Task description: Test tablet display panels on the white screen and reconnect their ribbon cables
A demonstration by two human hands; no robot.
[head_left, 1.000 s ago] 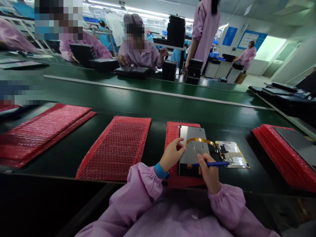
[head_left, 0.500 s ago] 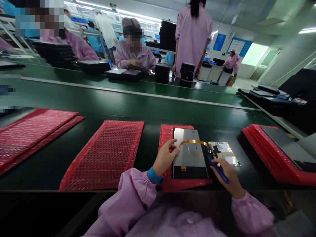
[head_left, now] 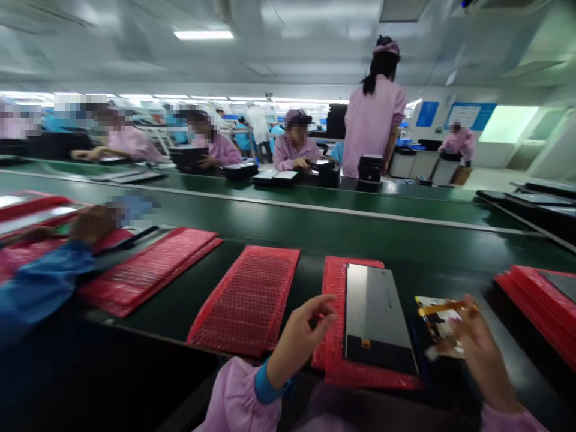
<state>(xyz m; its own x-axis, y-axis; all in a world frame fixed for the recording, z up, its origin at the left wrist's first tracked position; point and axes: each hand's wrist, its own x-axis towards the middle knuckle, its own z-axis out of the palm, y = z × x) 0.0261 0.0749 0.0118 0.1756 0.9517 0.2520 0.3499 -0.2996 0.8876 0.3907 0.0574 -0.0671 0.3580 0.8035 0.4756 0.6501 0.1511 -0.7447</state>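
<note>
My left hand hovers at the left edge of a flat display panel, its fingers curved and apart with nothing between them. The panel has a grey metallic back with a black strip at its near end. It lies on red bubble wrap. To its right, my right hand, smeared by motion, pinches an orange flex cable. Below the cable lies a small board with silver and white patches, partly hidden by that hand. A dark blue shape shows along the panel's right edge, too blurred to name.
Red bubble-wrap sleeves lie to the left, with another pair further over. A wrapped stack stands at right. A co-worker's blue sleeve reaches in from the left. Across the green bench, people sit by black stacks.
My view has swung left and up. My right hand has let go of the blue tool and now has the flex cable, which has moved off the panel to the right. My left hand has released it.
</note>
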